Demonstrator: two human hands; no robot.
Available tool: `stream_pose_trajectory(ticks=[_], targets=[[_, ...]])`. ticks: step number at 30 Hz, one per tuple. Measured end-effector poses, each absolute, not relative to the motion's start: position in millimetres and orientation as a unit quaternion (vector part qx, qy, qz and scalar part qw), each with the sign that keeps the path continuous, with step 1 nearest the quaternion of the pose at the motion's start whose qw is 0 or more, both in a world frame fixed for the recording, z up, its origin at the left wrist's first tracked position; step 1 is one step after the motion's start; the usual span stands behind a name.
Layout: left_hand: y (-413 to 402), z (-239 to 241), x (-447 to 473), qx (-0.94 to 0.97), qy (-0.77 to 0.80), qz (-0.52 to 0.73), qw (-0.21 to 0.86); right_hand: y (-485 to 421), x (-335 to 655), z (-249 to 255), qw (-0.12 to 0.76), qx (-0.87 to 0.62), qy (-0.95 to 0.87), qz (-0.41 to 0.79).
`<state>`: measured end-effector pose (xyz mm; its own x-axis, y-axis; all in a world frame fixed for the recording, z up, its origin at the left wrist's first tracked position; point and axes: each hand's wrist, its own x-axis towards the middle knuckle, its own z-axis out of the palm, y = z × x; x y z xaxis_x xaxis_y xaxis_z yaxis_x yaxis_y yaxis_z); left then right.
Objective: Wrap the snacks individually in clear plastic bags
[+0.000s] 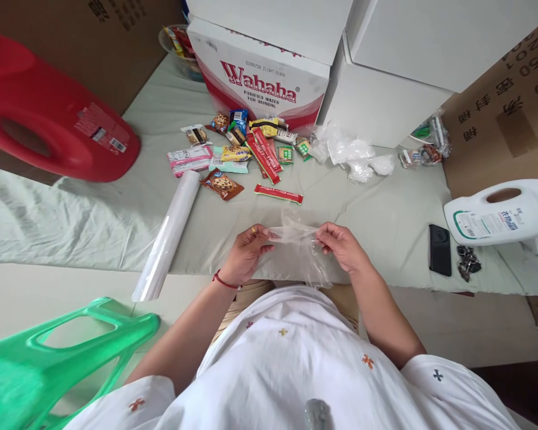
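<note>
We hold a clear plastic bag [298, 234] out in front of the box [260, 86] marked Wahaha, on our side of it and well apart from it. Our left hand [246, 252] pinches one edge of the bag between thumb and fingers, and our right hand [345, 246] pinches the opposite edge the same way, so the top is stretched between them while loose film hangs down toward us. We wear a red bracelet [226, 282] on the left wrist. Just in front of the box, on the pale green cloth [376, 224], we see a heap of wrapped snacks [263, 156]; one red bar [278, 194] lies on its own farther out from the box, between it and our bag. A brown packet [224, 184] lies in front of the box and to its left, and beyond that packet a roll of plastic [168, 236] slants toward us. Crumpled clear bags [347, 152] sit just right of the box. Well to the box's right we have a phone [440, 249], keys [468, 263] and a white jug [475, 224]; left of the box stands a big red jug [63, 104].
</note>
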<state>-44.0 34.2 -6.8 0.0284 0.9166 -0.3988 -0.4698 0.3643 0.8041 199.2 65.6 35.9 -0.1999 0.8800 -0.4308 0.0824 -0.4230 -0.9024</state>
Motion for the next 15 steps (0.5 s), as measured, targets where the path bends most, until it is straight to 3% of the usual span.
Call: stream_pose_trajectory(ticks=[9, 15], targets=[[36, 8, -37, 0.174, 0.501, 0.46, 0.712, 61, 207, 40, 0.344, -0.552, -0.424, 0.63], [20, 14, -35, 0.102, 0.607, 0.472, 0.632, 53, 193, 35, 0.382, -0.548, -0.434, 0.605]])
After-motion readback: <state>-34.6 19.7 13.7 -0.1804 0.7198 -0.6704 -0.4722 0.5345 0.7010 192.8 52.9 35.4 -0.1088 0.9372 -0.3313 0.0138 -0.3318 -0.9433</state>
